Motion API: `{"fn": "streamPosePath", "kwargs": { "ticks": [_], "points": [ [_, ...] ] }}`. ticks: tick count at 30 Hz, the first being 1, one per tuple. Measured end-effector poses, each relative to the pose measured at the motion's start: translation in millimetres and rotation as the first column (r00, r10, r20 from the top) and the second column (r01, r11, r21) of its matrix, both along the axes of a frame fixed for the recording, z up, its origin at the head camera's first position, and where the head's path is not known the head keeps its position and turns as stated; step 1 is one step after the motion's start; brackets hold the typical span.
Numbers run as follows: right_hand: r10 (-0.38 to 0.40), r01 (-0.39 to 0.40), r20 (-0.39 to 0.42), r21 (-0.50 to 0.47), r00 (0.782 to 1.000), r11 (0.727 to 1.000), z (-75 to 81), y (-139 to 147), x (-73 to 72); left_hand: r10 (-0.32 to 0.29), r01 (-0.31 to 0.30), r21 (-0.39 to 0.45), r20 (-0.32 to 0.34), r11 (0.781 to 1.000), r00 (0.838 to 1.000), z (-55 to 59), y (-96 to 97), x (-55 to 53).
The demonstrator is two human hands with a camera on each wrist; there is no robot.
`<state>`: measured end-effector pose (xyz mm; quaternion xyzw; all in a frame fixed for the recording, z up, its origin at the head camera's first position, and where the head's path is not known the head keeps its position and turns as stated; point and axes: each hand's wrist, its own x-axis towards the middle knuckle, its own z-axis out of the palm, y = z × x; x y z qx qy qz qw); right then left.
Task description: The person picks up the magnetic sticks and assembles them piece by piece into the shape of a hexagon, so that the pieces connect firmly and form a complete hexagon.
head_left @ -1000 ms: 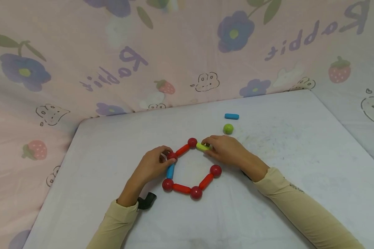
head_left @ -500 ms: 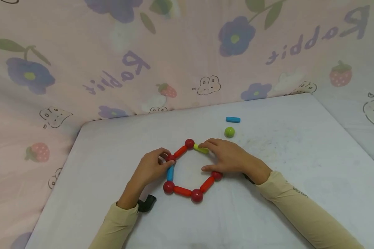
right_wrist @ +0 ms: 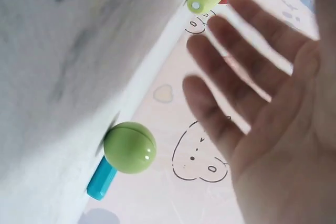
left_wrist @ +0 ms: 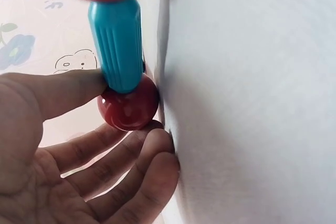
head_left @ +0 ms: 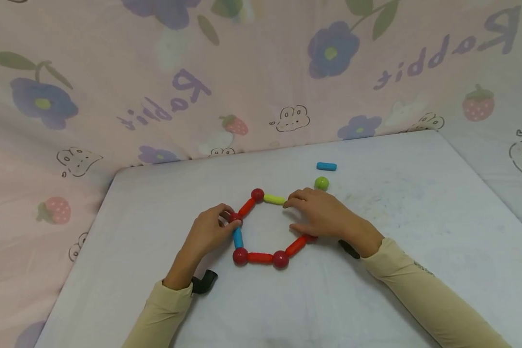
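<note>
Left hand (head_left: 208,229): pinched a red ball (left_wrist: 129,109) between thumb and fingers. Right hand (head_left: 326,214): released, fingers spread; yellow-green rod (head_left: 274,199) lay at its fingertips, green ball (head_left: 322,183) just beyond its knuckles. Backdrop cloth (head_left: 248,77), beyond both hands: bore "Rabbit" twice, in mirrored letters.

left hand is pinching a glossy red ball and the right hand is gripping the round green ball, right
Not quite: the right hand isn't gripping the round green ball; the right wrist view shows it lying apart from the fingers.
</note>
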<state>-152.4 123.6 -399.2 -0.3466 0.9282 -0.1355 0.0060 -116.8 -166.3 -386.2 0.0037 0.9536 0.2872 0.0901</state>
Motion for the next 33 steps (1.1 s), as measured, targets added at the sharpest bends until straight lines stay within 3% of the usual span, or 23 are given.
{"fn": "streamPosePath", "kwargs": {
  "ticks": [3,6,10,15,17,24,33],
  "points": [
    [-0.021,0.022,-0.039,0.018,0.999,1.000,2.4,4.0,-2.6,-0.004,0.004,0.002,0.001,1.000,1.000,-1.5,-0.3,-1.0],
    [-0.026,0.026,-0.021,0.013,0.999,1.000,4.9,10.5,-5.0,-0.005,0.005,0.003,0.002,1.000,1.000,-3.7,-0.6,-1.6],
    [-0.011,0.012,0.090,-0.005,0.996,1.000,11.2,20.7,-6.2,-0.002,0.003,-0.001,0.003,1.000,1.000,-4.2,-0.5,-1.6],
    [0.051,-0.040,0.255,-0.047,0.966,0.998,19.0,29.7,-8.1,0.000,0.000,0.004,0.004,1.000,1.000,-1.7,-0.7,-0.6],
    [0.074,-0.061,0.282,-0.055,0.957,0.997,19.0,32.2,-9.6,-0.001,0.001,0.004,0.002,1.000,1.000,-1.2,-0.9,-0.2],
    [0.102,-0.092,0.253,-0.048,0.962,0.995,18.6,35.8,-12.3,-0.002,0.002,0.015,0.013,1.000,1.000,-2.9,-1.0,-0.4],
    [0.011,-0.004,0.197,-0.034,0.980,0.999,18.3,43.3,-16.3,-0.042,0.041,0.022,0.040,0.999,0.998,-3.2,1.3,0.6]
  ]
}}
